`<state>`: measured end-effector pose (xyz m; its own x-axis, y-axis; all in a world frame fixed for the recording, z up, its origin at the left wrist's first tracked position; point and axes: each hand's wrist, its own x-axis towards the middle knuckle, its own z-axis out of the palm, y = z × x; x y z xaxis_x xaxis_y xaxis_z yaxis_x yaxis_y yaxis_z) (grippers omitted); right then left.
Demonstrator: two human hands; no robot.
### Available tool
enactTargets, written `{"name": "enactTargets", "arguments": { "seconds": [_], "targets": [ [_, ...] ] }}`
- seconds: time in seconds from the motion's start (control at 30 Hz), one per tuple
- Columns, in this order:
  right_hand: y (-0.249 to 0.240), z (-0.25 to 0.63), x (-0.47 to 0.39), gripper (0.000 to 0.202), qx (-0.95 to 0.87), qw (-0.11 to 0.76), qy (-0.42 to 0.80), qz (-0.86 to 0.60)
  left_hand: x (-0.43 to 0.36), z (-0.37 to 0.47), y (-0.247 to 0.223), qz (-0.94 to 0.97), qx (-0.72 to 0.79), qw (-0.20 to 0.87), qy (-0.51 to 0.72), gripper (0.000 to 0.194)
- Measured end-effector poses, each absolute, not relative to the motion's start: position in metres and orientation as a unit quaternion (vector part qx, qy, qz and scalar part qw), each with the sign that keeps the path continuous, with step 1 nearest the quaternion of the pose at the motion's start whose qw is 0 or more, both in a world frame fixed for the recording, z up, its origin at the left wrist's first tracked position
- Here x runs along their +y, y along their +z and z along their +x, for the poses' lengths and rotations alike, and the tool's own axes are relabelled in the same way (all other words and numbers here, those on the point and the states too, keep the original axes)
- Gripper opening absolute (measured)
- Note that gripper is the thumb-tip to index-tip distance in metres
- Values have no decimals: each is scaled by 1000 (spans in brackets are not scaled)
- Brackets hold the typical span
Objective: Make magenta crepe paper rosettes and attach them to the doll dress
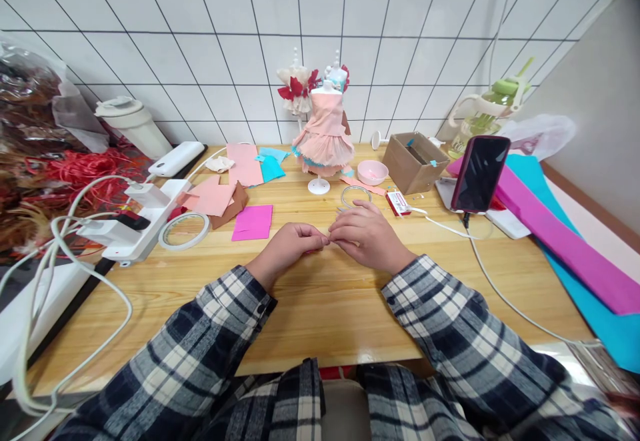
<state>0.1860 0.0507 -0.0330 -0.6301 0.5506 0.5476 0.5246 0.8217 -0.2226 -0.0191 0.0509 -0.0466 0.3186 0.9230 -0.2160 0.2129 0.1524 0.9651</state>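
Grips [324, 241] pinch tiny pink piece [316, 251].

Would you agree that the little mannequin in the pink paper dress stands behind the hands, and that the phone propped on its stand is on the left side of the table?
Not quite: the phone is propped on the right side of the table, not the left, as the head view shows. The rest holds: the mannequin in the pink paper dress stands behind the left hand and right hand.

Plaid flannel sleeves
Both arms wear a navy, black and white checked shirt; the left cuff [253, 297] shows dark buttons.
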Motion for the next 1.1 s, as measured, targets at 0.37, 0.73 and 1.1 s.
{"name": "enactTargets", "arguments": {
  "seconds": [0.37, 0.73, 1.1],
  "targets": [
    [-33, 185, 43, 40, -794, 497, 7, -349, 50, -21, -41, 282, 383, 787, 393, 6],
    [-46, 167, 50, 49, -620, 401, 575, -352, 45, -20, -40, 326, 370, 799, 344, 9],
    [-44, 168, 50, 32, -648, 384, 537, -380, 45, -19, -45, 362, 381, 785, 328, 14]
  ]
}}
